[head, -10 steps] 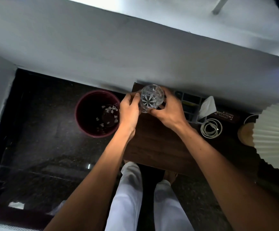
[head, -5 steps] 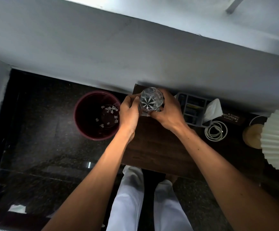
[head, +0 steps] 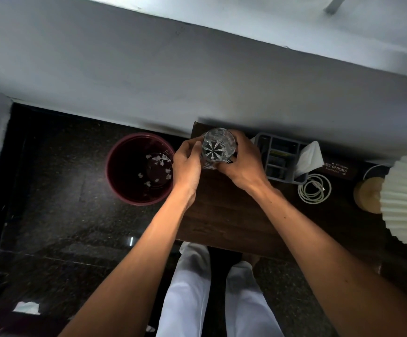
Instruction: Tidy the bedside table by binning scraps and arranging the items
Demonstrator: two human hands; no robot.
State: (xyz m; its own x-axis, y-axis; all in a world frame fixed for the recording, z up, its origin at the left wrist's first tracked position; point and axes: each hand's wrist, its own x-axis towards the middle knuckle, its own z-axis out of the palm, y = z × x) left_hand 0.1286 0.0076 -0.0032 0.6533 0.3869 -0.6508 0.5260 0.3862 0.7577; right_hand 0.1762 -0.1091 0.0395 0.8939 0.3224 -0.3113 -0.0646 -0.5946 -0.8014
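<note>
Pale wall [head: 149, 81] fills the top half, w/ dark speckled floor [head: 51, 215] below it on the left. A dark wood worktop [head: 221, 222] sits against the wall, centre to right. A white pleated lampshade [head: 406, 198] overhangs its right end. On the floor just left of the worktop (touching it or not, can't tell) stands a maroon bin [head: 134, 201], upright. White trousers [head: 190, 288] show at the bottom, in front of the worktop.

Left hand [head: 186, 164] and right hand [head: 243, 164] meet at the worktop's far-left corner, nr the wall. The fingers [head: 194, 144] of both are curled round a clear cut glass [head: 218, 148], left hand on its left side, right hand on its right and near side. Glass is upright, w/ a star pattern showing in its base. Whether it rests on the wood or is lifted, can't tell.

Just right of the right hand is a grey compartment tray [head: 292, 181], w/ a white folded cloth [head: 309, 156] leaning over its right end. A coiled white cable [head: 314, 188] lies just beside the tray's near-right corner. A round wooden lamp base [head: 367, 195] stands under the shade's left edge. A dark case [head: 338, 169] w/ pale lettering lies by the wall, btw tray and lamp. Small white scraps [head: 159, 159] are scattered over the bin's bottom, and a separate white scrap [head: 27, 307] lies on the floor bottom left, well apart from the bin
</note>
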